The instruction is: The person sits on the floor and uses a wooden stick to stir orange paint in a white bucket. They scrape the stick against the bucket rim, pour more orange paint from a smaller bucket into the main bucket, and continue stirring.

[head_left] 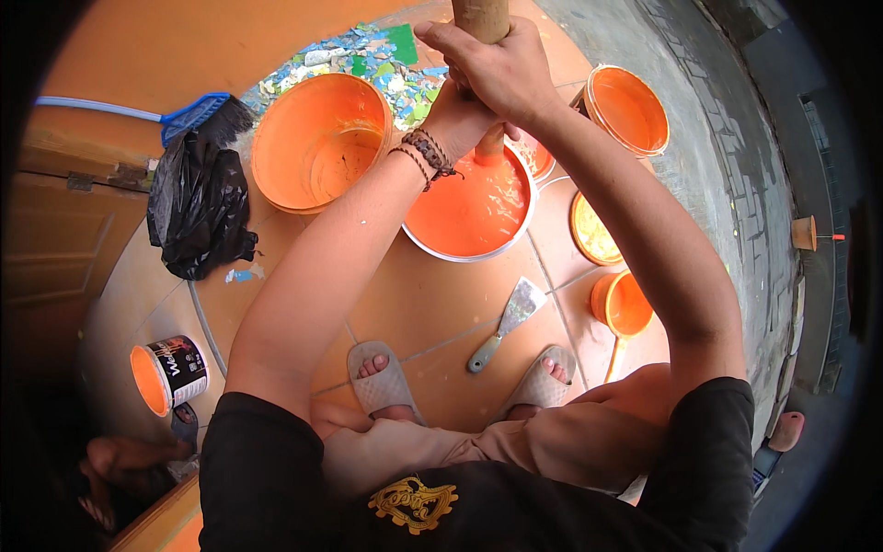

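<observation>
Pole (482, 17), thick and pale like bare wood, stood nearly upright in a bucket (467, 258) of orange paint (457, 219), its lower end coated and sunk below the surface. The bucket sat on the tiled floor (441, 354), ahead of the person's 2 sandalled feet. The right hand (509, 78) was closed around the pole on top, its thumb sticking out to the left. The left hand (457, 118) was closed around it just below, the 2 touching; its fingers were partly hidden, so their exact wrap could not be told.

The pole looked rigid and sturdy, likely with some heft, and the paint probably added drag at its submerged end. Its dry upper stretch, where both fists sat, seemed the best place to hold; the painted part below would likely have been slick. The bucket, by its size and contents, looked heavy and prone to slopping if knocked, so any grip on it would have suited its outer wall, with 2 hands, rather than the wet inside.

A scraper (509, 324) lay near the right foot, and an orange dipper (627, 304) rested farther right.
</observation>
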`<state>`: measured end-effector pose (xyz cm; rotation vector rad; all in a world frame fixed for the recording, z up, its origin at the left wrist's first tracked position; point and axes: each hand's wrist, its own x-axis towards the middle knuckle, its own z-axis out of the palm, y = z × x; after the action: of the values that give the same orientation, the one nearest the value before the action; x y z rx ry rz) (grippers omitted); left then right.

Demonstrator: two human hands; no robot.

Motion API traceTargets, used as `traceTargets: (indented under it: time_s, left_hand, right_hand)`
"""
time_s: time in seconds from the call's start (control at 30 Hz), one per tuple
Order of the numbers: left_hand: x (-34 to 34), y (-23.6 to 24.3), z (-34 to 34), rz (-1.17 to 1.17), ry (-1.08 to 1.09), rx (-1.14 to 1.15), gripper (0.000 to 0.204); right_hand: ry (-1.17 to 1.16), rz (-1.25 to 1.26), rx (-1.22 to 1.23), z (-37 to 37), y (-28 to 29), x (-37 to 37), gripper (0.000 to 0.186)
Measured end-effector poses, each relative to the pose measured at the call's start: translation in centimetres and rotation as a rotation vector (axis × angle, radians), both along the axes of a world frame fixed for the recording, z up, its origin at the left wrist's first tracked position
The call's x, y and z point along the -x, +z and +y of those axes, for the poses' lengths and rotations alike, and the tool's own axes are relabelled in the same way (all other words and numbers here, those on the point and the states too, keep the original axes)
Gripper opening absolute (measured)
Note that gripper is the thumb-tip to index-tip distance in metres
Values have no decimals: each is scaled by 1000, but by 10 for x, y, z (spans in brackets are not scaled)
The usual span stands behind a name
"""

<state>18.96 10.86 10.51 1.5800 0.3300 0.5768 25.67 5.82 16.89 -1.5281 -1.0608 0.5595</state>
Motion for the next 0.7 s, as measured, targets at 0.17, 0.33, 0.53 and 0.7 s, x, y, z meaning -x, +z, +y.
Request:
traceTargets:
  time_s: [0.17, 0.33, 0.53, 0.7]
  left_hand:
    - [-9, -1, -9, 133, -40, 5, 26]
    - [-4, 0, -26, 260, -72, -5, 14]
    - [15, 3, -37, 304, -58, -20, 8]
    - [42, 1, -33, 286, -15, -54, 11]
  right_hand:
    - [-99, -28, 169, -6, -2, -12, 35]
    - [-70, 179, 58, -19, -10, -11, 30]
    - [61, 345, -23, -34, -14, 3, 31]
    - [198, 338, 17, -30, -13, 19, 31]
